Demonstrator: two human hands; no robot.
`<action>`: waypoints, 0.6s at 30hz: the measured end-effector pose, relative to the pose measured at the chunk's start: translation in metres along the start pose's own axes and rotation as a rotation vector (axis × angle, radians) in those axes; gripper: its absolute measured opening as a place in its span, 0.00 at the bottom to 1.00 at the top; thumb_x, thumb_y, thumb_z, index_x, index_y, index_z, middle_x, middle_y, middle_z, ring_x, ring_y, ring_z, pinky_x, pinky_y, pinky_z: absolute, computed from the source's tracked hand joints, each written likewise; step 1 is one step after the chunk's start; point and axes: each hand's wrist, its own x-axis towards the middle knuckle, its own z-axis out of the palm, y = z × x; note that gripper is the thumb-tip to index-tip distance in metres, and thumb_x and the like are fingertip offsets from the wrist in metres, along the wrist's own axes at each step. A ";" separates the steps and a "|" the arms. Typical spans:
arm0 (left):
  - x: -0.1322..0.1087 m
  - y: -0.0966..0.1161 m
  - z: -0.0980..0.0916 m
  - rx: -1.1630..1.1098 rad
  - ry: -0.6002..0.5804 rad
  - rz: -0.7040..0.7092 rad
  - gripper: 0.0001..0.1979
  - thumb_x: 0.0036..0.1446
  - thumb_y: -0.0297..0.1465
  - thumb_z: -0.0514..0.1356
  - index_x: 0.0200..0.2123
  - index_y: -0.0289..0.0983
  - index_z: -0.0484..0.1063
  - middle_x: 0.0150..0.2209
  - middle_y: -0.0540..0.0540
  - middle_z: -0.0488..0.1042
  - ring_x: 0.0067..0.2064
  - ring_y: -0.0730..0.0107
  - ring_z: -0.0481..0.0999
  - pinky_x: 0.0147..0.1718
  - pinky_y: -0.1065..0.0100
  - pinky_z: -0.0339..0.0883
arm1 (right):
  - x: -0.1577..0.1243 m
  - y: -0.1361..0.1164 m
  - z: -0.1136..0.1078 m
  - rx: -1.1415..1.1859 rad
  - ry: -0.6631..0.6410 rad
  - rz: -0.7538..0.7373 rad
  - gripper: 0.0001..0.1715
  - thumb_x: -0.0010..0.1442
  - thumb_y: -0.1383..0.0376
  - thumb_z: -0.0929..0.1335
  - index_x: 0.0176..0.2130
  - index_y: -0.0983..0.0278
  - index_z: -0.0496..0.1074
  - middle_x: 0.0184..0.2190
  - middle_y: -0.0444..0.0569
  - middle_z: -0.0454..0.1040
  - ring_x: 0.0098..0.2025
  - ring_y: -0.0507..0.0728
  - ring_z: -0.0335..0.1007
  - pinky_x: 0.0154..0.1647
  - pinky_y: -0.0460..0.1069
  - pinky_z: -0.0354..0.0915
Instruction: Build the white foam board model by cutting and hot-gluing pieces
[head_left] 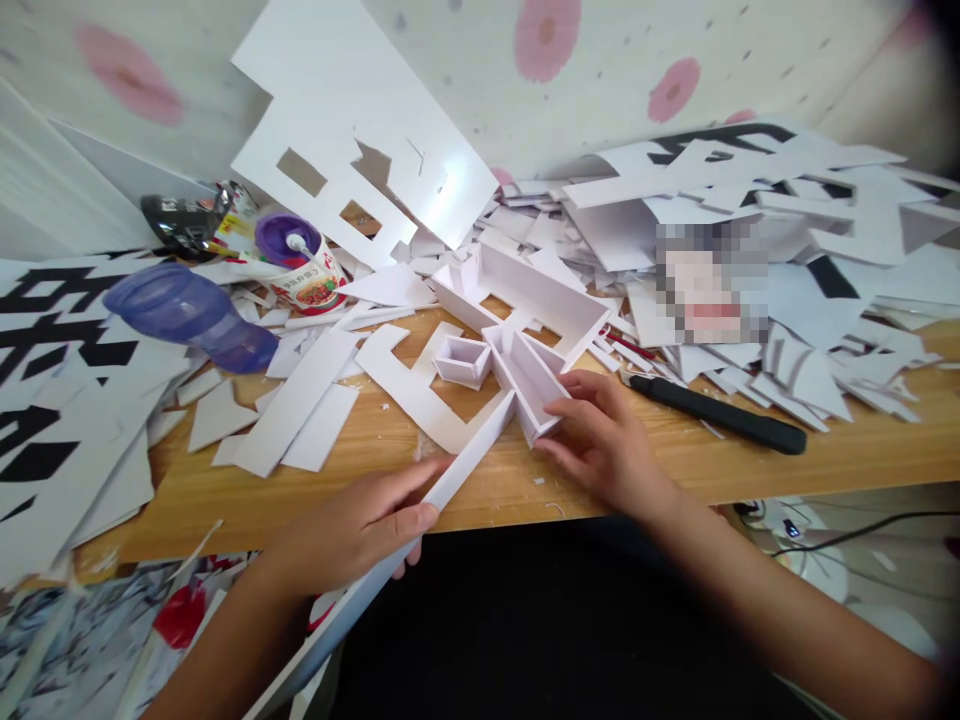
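Note:
My left hand (390,515) is closed around a long white foam-board strip (469,455) that slants from below the table's front edge up to the white pieces. The strip's far tip meets a narrow white foam-board box (529,385), whose near end my right hand (600,435) grips between thumb and fingers. Beside that box sits a small open white box (461,360). Behind them stands a larger walled white frame (532,295). A flat angular white cutout (397,375) lies to the left.
A black utility knife (720,412) lies right of my right hand. White offcuts (795,375) are heaped at the right and back. A purple bottle (191,310) and a paper food cup (311,280) are at the left. A large cut sheet (352,110) leans against the wall.

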 end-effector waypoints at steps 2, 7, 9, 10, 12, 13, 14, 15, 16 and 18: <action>0.000 0.001 -0.001 0.021 0.002 -0.001 0.31 0.65 0.47 0.47 0.67 0.40 0.52 0.30 0.48 0.77 0.29 0.68 0.77 0.29 0.69 0.70 | 0.000 0.000 0.000 -0.005 -0.005 0.006 0.17 0.57 0.63 0.72 0.46 0.59 0.66 0.52 0.55 0.61 0.52 0.63 0.66 0.50 0.61 0.72; 0.000 0.001 -0.002 0.027 -0.003 -0.034 0.33 0.65 0.48 0.46 0.67 0.39 0.51 0.30 0.47 0.76 0.28 0.67 0.76 0.28 0.69 0.70 | 0.000 0.001 0.000 -0.004 0.001 0.004 0.18 0.56 0.63 0.72 0.45 0.59 0.67 0.52 0.55 0.61 0.52 0.63 0.67 0.50 0.61 0.72; 0.000 0.001 -0.002 0.019 -0.005 -0.035 0.33 0.64 0.48 0.46 0.67 0.39 0.51 0.31 0.47 0.76 0.29 0.67 0.77 0.29 0.69 0.70 | 0.000 0.001 0.001 -0.006 0.007 -0.001 0.18 0.56 0.63 0.73 0.45 0.60 0.67 0.51 0.55 0.61 0.52 0.63 0.66 0.50 0.62 0.71; 0.000 0.001 -0.002 0.016 -0.006 -0.036 0.33 0.64 0.48 0.47 0.67 0.39 0.51 0.31 0.47 0.76 0.30 0.66 0.77 0.29 0.68 0.70 | 0.000 0.001 0.001 -0.005 0.010 -0.004 0.18 0.56 0.64 0.73 0.45 0.60 0.67 0.51 0.55 0.61 0.52 0.63 0.66 0.50 0.61 0.71; 0.000 0.000 -0.002 0.006 -0.010 -0.050 0.33 0.64 0.48 0.47 0.67 0.38 0.51 0.30 0.47 0.76 0.29 0.67 0.76 0.30 0.68 0.70 | 0.000 0.001 0.000 -0.001 0.015 -0.008 0.18 0.55 0.64 0.73 0.45 0.60 0.67 0.51 0.56 0.61 0.52 0.63 0.66 0.51 0.61 0.71; 0.000 -0.001 -0.002 -0.002 -0.011 -0.059 0.34 0.64 0.48 0.47 0.67 0.38 0.50 0.30 0.47 0.76 0.29 0.67 0.76 0.29 0.68 0.70 | 0.000 0.001 0.000 0.001 0.015 -0.008 0.18 0.55 0.64 0.73 0.45 0.60 0.68 0.51 0.56 0.61 0.53 0.63 0.66 0.51 0.61 0.71; 0.001 -0.001 -0.001 -0.010 -0.010 -0.065 0.34 0.64 0.48 0.48 0.67 0.38 0.50 0.30 0.47 0.75 0.29 0.67 0.76 0.30 0.68 0.71 | 0.001 0.000 0.000 0.002 0.012 -0.005 0.18 0.55 0.65 0.73 0.45 0.61 0.68 0.51 0.56 0.61 0.53 0.63 0.66 0.51 0.61 0.71; 0.001 -0.002 -0.001 -0.020 -0.007 -0.066 0.34 0.63 0.48 0.48 0.67 0.39 0.50 0.30 0.47 0.75 0.29 0.67 0.76 0.29 0.68 0.71 | 0.001 0.000 0.000 0.002 0.010 -0.002 0.18 0.55 0.65 0.73 0.45 0.60 0.68 0.51 0.56 0.61 0.53 0.63 0.66 0.51 0.61 0.71; 0.001 -0.002 0.000 -0.030 -0.004 -0.063 0.34 0.63 0.48 0.48 0.67 0.39 0.51 0.30 0.47 0.75 0.29 0.67 0.76 0.29 0.69 0.71 | 0.001 0.000 0.000 0.003 0.007 0.002 0.17 0.55 0.64 0.73 0.45 0.60 0.68 0.51 0.56 0.61 0.53 0.63 0.66 0.51 0.62 0.71; 0.002 -0.003 0.001 -0.048 0.007 -0.048 0.33 0.63 0.48 0.49 0.66 0.39 0.53 0.29 0.48 0.74 0.28 0.68 0.74 0.27 0.69 0.70 | 0.001 0.000 0.000 0.006 0.005 0.006 0.17 0.56 0.64 0.73 0.45 0.60 0.68 0.51 0.56 0.61 0.52 0.63 0.66 0.51 0.61 0.71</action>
